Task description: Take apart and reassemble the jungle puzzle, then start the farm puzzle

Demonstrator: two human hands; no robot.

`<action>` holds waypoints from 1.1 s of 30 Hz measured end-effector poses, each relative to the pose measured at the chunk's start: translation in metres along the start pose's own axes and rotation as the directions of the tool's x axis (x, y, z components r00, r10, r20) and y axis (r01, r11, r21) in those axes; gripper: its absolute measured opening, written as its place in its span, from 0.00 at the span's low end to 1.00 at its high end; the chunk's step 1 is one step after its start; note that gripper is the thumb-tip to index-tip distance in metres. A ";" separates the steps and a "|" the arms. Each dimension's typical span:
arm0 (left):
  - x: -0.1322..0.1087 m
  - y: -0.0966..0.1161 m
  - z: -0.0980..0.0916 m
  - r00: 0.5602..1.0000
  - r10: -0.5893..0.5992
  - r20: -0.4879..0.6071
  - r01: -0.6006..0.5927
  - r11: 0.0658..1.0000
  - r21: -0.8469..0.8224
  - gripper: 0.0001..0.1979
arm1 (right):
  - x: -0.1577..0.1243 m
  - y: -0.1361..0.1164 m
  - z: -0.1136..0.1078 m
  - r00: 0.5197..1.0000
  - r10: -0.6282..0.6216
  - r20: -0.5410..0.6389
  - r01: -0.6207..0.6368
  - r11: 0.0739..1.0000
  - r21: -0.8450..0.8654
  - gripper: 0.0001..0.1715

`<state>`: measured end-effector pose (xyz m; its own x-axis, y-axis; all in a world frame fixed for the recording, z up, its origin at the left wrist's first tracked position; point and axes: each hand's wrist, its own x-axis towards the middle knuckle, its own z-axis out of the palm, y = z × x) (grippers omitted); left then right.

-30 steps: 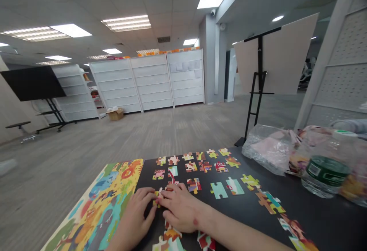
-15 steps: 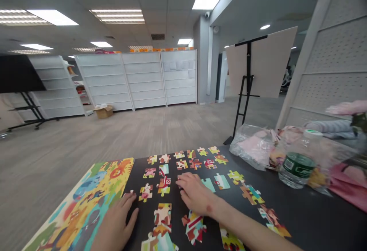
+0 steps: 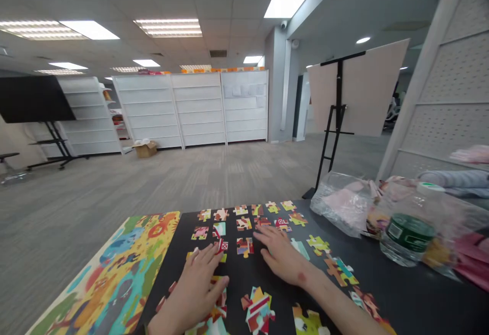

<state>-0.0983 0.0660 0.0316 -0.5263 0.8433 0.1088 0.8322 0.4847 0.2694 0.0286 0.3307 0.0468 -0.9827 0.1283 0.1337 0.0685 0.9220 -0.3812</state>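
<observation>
My left hand (image 3: 194, 286) lies low over the jigsaw pieces with fingers stretched forward and thumb apart. Its fingertips reach the piece with a red barn (image 3: 222, 246), and a pig-coloured piece (image 3: 199, 233) lies just beyond. Farther right, my right hand (image 3: 280, 253) is spread flat, fingertips near the brown-red piece (image 3: 262, 222). A brown and blue piece (image 3: 245, 247) sits between the hands. Under the right wrist a pale teal piece (image 3: 300, 248) is partly covered. Overlapping red-striped pieces (image 3: 259, 312) lie nearer me. Whether either hand presses on a piece is unclear.
A colourful animal picture board (image 3: 126, 268) lies along the left of the black table (image 3: 382, 263). On the right stand a water bottle (image 3: 408, 230) and a clear plastic bag (image 3: 344, 200). Beyond the table are an easel (image 3: 332, 121) and white shelves (image 3: 198, 110).
My left hand has moved right, from the picture board's edge onto the pieces. My right hand has shifted right, uncovering the brown and blue piece. The view has shifted slightly.
</observation>
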 end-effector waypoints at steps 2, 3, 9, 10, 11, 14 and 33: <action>0.014 0.002 0.005 0.999 -0.022 0.025 0.022 1.000 0.021 0.30 | -0.011 0.020 -0.016 0.995 0.070 -0.077 -0.069 0.997 0.018 0.29; 0.017 0.000 0.009 0.999 -0.030 0.015 0.029 0.999 0.024 0.31 | -0.019 0.029 -0.023 0.992 0.080 -0.099 -0.077 0.997 0.031 0.28; 0.016 -0.012 0.033 0.996 -0.026 -0.081 0.028 0.999 0.030 0.29 | -0.047 0.024 -0.018 1.000 -0.022 -0.009 0.022 1.000 0.007 0.27; 0.018 -0.008 0.033 0.997 -0.012 -0.083 0.015 0.999 0.030 0.29 | -0.045 0.018 -0.014 0.999 -0.033 0.013 0.033 0.999 -0.008 0.27; 0.021 -0.003 0.032 0.997 0.011 -0.074 -0.009 1.000 0.028 0.29 | -0.041 0.013 -0.011 0.999 -0.043 0.031 0.043 0.999 -0.019 0.28; 0.037 0.017 0.027 0.992 0.123 0.006 -0.123 0.992 0.016 0.28 | -0.034 0.010 -0.013 0.999 -0.031 0.022 0.031 0.999 -0.035 0.33; 0.063 0.064 0.019 0.914 0.394 0.102 -0.392 0.919 -0.043 0.24 | -0.074 0.102 -0.052 0.878 0.404 -0.256 -0.421 0.907 -0.015 0.26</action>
<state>-0.0748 0.1545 0.0377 -0.1353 0.9849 0.1083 0.9635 0.1053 0.2460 0.1175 0.4343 0.0454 -0.7914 0.5786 0.1974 0.4789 0.7874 -0.3881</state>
